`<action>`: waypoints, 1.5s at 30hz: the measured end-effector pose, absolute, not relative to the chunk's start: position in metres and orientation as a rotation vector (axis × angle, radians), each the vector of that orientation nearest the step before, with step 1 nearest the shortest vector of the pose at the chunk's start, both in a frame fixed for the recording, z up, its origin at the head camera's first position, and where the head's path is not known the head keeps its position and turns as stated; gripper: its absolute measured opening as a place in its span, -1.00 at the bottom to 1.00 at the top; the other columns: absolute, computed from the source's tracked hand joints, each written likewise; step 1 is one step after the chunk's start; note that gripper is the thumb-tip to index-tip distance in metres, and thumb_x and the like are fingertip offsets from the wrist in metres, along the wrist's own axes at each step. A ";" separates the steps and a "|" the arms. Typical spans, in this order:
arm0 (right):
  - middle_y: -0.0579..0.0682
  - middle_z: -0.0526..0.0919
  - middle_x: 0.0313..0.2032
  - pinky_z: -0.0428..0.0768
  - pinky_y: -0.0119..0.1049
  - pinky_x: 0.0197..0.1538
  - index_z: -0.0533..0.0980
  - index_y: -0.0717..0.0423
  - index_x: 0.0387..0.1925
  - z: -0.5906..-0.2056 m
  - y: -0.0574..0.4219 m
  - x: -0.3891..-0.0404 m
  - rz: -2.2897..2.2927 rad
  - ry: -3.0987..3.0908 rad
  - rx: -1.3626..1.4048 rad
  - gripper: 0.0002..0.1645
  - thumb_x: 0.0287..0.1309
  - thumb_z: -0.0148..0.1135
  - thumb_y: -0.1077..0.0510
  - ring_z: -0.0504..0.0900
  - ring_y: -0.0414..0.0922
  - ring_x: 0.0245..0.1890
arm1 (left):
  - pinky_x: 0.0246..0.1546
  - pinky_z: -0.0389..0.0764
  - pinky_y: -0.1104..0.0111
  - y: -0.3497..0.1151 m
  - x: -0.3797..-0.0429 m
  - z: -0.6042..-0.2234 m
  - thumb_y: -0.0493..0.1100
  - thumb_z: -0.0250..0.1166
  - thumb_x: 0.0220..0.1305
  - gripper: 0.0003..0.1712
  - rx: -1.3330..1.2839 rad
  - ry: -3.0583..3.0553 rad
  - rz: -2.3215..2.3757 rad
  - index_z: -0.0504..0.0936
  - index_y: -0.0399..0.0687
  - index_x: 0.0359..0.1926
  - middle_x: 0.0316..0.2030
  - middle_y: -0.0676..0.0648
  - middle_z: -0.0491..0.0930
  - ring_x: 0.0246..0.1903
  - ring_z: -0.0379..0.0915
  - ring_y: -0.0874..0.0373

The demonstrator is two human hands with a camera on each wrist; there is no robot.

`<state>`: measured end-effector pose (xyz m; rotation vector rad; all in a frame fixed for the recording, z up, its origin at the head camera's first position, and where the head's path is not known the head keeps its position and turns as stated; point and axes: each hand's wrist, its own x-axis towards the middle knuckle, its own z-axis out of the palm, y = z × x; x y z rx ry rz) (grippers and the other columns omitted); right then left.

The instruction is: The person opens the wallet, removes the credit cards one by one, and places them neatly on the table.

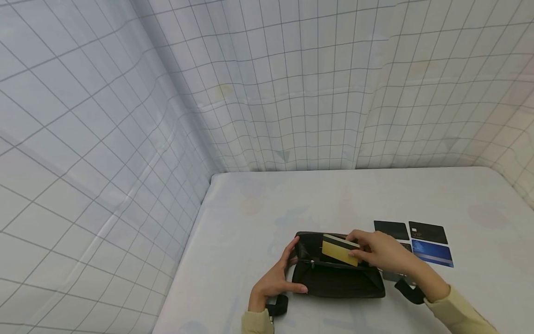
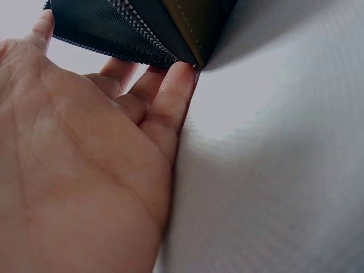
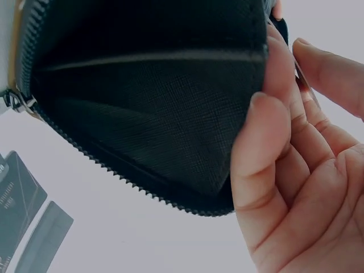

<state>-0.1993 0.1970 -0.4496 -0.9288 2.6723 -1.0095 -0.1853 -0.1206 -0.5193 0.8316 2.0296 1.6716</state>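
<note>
A black zip-around wallet [image 1: 340, 284] lies spread on the white table, its compartments facing up. My left hand [image 1: 276, 277] holds its left end, the thumb on the near panel and the fingers at the far edge. Close up in the left wrist view, those fingertips [image 2: 179, 77] press the wallet's corner beside the zipper teeth [image 2: 136, 23]. My right hand [image 1: 385, 250] pinches a gold card [image 1: 337, 251] with a dark stripe, tilted over the far compartment. The right wrist view shows the textured dark lining [image 3: 170, 102] and fingers [image 3: 264, 133] against the wallet's edge.
Right of the wallet lie a plain black card [image 1: 391, 229], a black VIP card [image 1: 429, 233] and a blue card [image 1: 432, 253]. A grey card [image 1: 391, 277] is partly hidden under the right wrist. White grid-patterned curtains [image 1: 283, 93] enclose the table [image 1: 233, 222].
</note>
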 end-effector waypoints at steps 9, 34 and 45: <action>-0.27 0.51 -0.58 0.48 -0.38 -0.60 0.46 0.04 -0.03 -0.456 0.200 -0.196 -1.190 2.655 -0.905 -0.70 0.28 0.21 0.03 0.43 -0.33 -0.69 | 0.31 0.10 0.09 -0.121 -0.185 -0.519 -0.13 0.49 0.04 0.28 0.816 2.025 1.666 -0.29 0.14 0.51 0.46 -0.09 -0.32 0.39 -0.18 -0.05; -0.24 0.56 -0.55 0.45 -0.36 -0.62 0.53 0.07 -0.20 -0.461 0.208 -0.193 -1.550 2.864 -0.667 -0.81 0.14 0.34 0.20 0.44 -0.26 -0.68 | 0.30 0.10 0.07 -0.121 -0.185 -0.519 -0.14 0.49 0.05 0.28 0.827 2.035 1.668 -0.29 0.09 0.51 0.46 -0.07 -0.35 0.40 -0.21 -0.03; -0.14 0.53 -0.53 0.45 -0.35 -0.66 0.58 0.10 -0.17 -0.466 0.218 -0.190 -1.650 2.910 -0.538 -0.84 0.18 0.29 0.22 0.43 -0.22 -0.69 | 0.30 0.10 0.05 -0.121 -0.186 -0.519 -0.12 0.48 0.05 0.27 0.826 2.030 1.671 -0.29 0.10 0.51 0.46 -0.07 -0.34 0.39 -0.21 -0.04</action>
